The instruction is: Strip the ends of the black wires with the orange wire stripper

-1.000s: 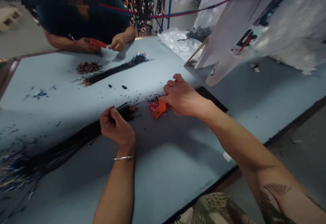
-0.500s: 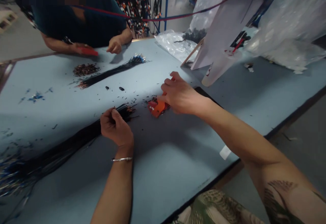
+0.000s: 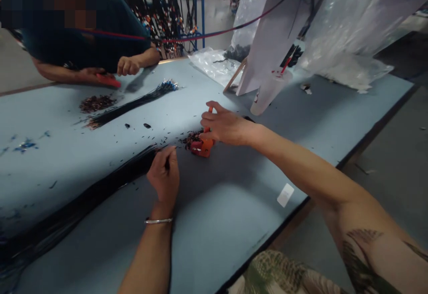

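My right hand [image 3: 219, 122] is wrapped round an orange-red wire stripper [image 3: 201, 148], whose jaws point left and down over the table. Beside the jaws lies a pile of dark, coppery wire scraps [image 3: 190, 139]. To the left, my left hand [image 3: 164, 165] is closed in a pinch on what looks like a thin black wire, mostly hidden by the fingers. It is next to the end of a long bundle of black wires [image 3: 110, 182], which runs down to the lower left. A small gap separates my left fingertips from the stripper.
Across the table a co-worker's hand holds a red tool [image 3: 109, 80], near a second wire bundle [image 3: 133, 104] and a scrap pile [image 3: 97, 103]. A tilted plastic cup [image 3: 270, 91], a white panel [image 3: 257, 49] and plastic bags [image 3: 214, 64] stand behind. A white label [image 3: 285, 195] lies near the edge.
My left hand has moved right, off the top of the bundle and closer to the stripper. The stripper has turned slightly in my right hand. The view has tilted up and shifted.
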Motion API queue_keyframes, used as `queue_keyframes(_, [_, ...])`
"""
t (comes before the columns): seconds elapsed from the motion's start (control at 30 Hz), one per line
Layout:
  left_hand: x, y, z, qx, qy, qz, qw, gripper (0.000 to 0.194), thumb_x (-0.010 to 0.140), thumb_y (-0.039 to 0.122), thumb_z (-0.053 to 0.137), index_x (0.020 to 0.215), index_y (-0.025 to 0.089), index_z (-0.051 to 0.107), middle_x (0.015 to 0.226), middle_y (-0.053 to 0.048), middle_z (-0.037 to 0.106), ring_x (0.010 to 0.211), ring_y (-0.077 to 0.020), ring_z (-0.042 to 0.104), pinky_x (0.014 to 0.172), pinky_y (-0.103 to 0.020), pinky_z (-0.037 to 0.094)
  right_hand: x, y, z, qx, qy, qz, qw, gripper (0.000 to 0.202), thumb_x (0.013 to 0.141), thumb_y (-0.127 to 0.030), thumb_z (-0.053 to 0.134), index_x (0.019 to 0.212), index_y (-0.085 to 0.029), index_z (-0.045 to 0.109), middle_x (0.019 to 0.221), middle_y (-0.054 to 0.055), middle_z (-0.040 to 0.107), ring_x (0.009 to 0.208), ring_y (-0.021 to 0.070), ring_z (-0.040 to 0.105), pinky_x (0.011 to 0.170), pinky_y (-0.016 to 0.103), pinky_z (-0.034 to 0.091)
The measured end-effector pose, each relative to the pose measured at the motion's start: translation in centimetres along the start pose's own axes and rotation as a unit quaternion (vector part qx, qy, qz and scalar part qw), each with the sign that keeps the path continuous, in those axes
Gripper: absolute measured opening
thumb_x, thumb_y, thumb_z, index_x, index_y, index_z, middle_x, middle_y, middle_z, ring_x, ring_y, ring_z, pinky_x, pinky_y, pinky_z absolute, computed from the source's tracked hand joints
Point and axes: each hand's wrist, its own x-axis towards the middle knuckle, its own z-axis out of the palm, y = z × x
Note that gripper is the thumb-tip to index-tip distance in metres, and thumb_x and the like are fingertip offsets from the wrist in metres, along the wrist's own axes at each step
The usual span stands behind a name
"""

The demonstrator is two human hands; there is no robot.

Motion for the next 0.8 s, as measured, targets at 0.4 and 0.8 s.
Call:
queue_keyframes(0.4, [-1.1,1.5,1.0,-0.036,-0.102,-0.073,0.991,0.017,0.087,0.027,0.053,0.082,0.017,0.066,0.071,0.000,0.065,0.063,-0.0118,0.056,0.061,-0.022,0.043,-5.2,-9.6,2.4,0.787,0.166,0.277,0.526,0.050,0.068,-0.038,0.071,0.113,-0.016,0.065,0.100,0.007,0.068,0.095,0.0247,0.062,0.088,0.040,0.046])
queue_keyframes(0.8, [-1.6,1.6,0.9,-0.062,-0.098,-0.083,0.990,0.013,0.087,0.028,0.058,0.084,0.020,0.067,0.078,0.000,0.068,0.071,-0.0131,0.061,0.068,-0.024,0.046,-4.2,-14.4,5.2,0.933,0.214,0.226,0.178,0.057,0.062,-0.021,0.071,0.118,-0.017,0.058,0.090,0.005,0.066,0.082,0.0216,0.066,0.077,0.037,0.051])
